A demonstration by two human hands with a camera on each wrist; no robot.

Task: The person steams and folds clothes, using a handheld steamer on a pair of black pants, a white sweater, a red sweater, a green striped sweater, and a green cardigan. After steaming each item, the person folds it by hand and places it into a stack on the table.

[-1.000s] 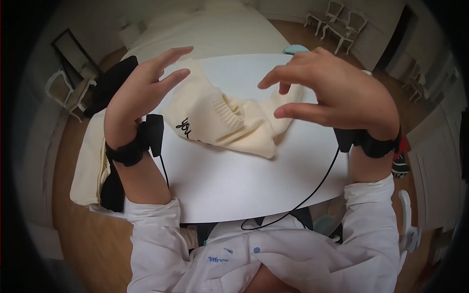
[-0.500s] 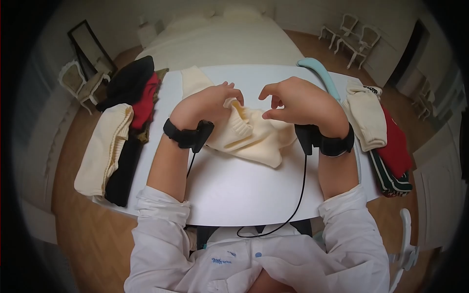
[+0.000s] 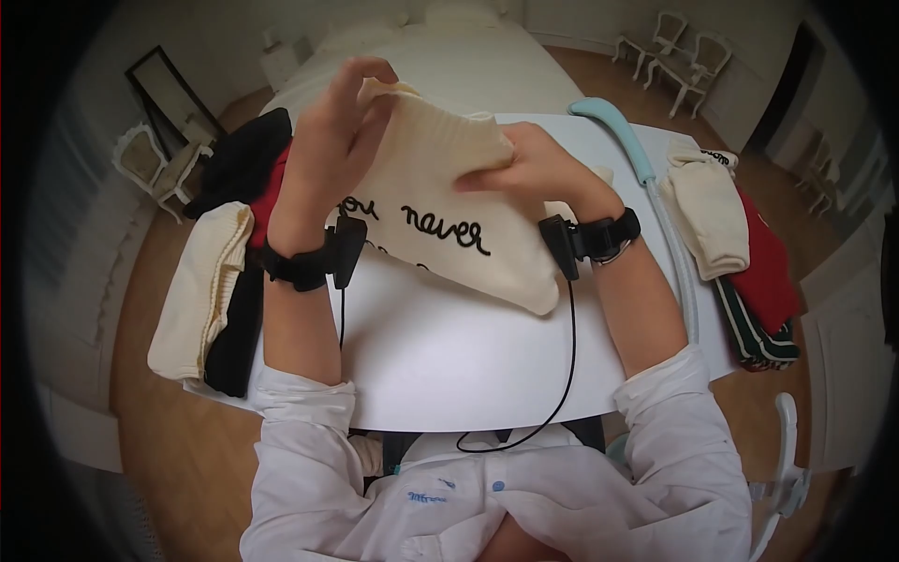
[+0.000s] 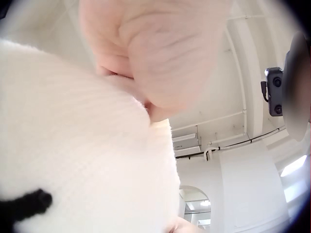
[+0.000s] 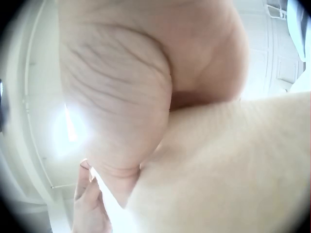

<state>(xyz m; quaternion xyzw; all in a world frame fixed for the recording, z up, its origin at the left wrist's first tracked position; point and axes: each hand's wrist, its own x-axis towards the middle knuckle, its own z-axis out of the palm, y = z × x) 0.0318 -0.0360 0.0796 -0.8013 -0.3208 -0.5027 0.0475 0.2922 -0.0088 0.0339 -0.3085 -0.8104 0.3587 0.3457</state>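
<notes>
A: Extending which way, the cream garment [image 3: 426, 178]?

B: Its ribbed edge [image 3: 448, 122] is running crosswise above the bench [image 3: 440, 375]; left hand [image 3: 326, 150] and right hand [image 3: 543, 170] are pinching either side, each grip closed on knit.

At the head frame's centre, the garment [image 3: 421, 178] is cream with black cursive lettering [image 3: 445, 228]; the tabletop [image 3: 449, 365] is white. At right, the folded stack [image 3: 763, 272] shows cream, red, and dark green with white stripes.
</notes>
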